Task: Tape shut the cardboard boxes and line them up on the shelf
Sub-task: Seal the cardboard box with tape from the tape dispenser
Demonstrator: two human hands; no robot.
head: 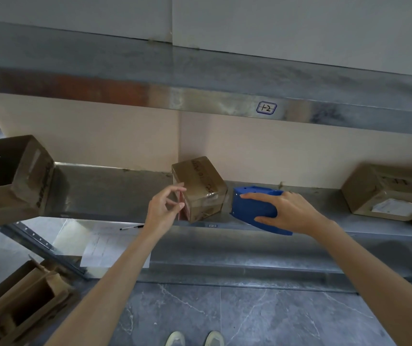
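A small taped cardboard box [201, 186] stands on the metal shelf [105, 193], near its front edge at the middle. My left hand [163, 209] hovers at the box's left front corner with fingers loosely curled, holding nothing. My right hand [284, 212] grips a blue tape dispenser [252, 207] just right of the box. An open cardboard box [12, 178] lies on its side at the shelf's left end. Another closed box [384, 191] with a white label sits at the right end.
An upper shelf beam [200, 101] with a handwritten label [266, 107] runs overhead. On the lower shelf lie a paper sheet [105, 243] and a pen [131, 227]. Flattened and open cartons [17, 300] stand on the floor at lower left. My shoes [195, 338] show below.
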